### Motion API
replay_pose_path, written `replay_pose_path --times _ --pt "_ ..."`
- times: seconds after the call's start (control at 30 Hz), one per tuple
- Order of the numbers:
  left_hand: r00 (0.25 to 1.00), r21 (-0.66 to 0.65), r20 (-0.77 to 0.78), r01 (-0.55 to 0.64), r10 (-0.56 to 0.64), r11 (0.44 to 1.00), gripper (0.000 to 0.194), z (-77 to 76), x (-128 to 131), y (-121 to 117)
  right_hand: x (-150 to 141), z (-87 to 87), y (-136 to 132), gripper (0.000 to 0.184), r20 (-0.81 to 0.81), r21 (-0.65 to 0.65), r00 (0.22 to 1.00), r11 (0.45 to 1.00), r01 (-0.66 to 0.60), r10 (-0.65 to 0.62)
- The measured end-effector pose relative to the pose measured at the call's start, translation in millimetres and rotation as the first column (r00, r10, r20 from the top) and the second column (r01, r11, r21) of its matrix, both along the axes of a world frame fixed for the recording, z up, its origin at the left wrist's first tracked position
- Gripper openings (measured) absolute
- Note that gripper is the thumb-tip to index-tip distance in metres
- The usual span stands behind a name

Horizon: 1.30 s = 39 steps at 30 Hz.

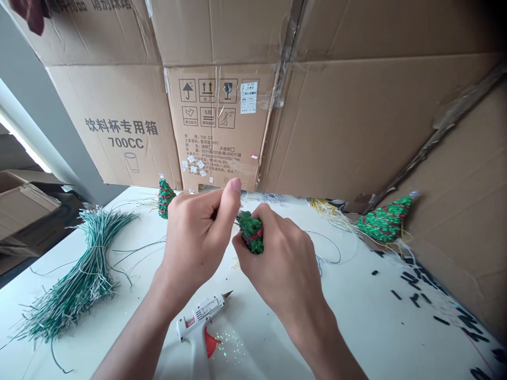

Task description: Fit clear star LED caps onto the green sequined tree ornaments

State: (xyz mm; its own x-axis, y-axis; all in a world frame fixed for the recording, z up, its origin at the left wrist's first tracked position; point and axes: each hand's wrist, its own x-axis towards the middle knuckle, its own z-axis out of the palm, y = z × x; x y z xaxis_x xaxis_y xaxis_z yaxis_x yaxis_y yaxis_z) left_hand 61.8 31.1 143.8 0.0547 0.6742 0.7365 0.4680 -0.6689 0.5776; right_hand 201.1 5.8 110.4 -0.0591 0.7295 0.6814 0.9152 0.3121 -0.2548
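Note:
My right hand [283, 248] is wrapped round a small green tinsel Christmas tree [252, 232] with a red strand across it; part of the tree is hidden by the fingers. Close beside it, my left hand [200, 232] is closed in a fist, its thumb pointing up. A thin, dark bit shows between the left fist and the tree, too small to name, and what the left fingers grip is hidden. Below both hands a white glue gun [202, 316] with a red trigger lies on the white table [301, 338], nozzle toward the upper right.
At left lies a tied bundle of green and white wires [91, 258]. Tinsel trees stand behind my left hand [164, 198] and lean at right [386, 219]. Yellow wires [327, 208] lie at the back, and black pieces [412, 279] are scattered right. Cardboard [336, 121] walls the table's back.

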Motion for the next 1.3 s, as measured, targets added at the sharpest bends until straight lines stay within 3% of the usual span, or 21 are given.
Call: replay_pose_path --times 0.3,0.53,0.73,1.0,1.17,1.3 --pt "0.993 0.085 -0.119 0.032 -0.022 0.996 0.054 2.3 -3.8 0.0 -4.5 -0.2 -2.8 0.020 -0.012 0.006 1.000 1.000 0.001 -0.001" --pt "0.991 0.111 -0.083 0.117 -0.108 0.987 0.053 -2.6 -6.5 3.2 -6.3 1.2 -5.9 0.032 -0.223 -0.143 0.971 0.983 -0.116 0.082" --pt "0.967 0.058 -0.138 0.223 -0.214 0.973 0.053 -0.3 -14.9 8.2 -9.6 6.8 -11.8 0.033 -0.412 -0.251 0.897 0.925 -0.284 0.163" --pt "0.914 -0.069 -0.148 0.371 -0.378 0.926 0.055 -1.2 -26.9 19.6 -12.3 14.8 -17.5 0.027 -0.680 -0.373 0.702 0.725 -0.579 0.212" --pt "0.898 -0.134 -0.086 0.418 -0.431 0.899 0.057 -6.2 -28.2 26.6 -5.5 12.7 -12.2 0.013 -0.801 -0.374 0.559 0.550 -0.747 0.215" --pt "0.886 -0.123 -0.046 0.454 -0.462 0.882 0.055 -6.6 -30.1 29.5 0.4 12.6 -4.9 0.015 -0.877 -0.340 0.440 0.401 -0.851 0.192"
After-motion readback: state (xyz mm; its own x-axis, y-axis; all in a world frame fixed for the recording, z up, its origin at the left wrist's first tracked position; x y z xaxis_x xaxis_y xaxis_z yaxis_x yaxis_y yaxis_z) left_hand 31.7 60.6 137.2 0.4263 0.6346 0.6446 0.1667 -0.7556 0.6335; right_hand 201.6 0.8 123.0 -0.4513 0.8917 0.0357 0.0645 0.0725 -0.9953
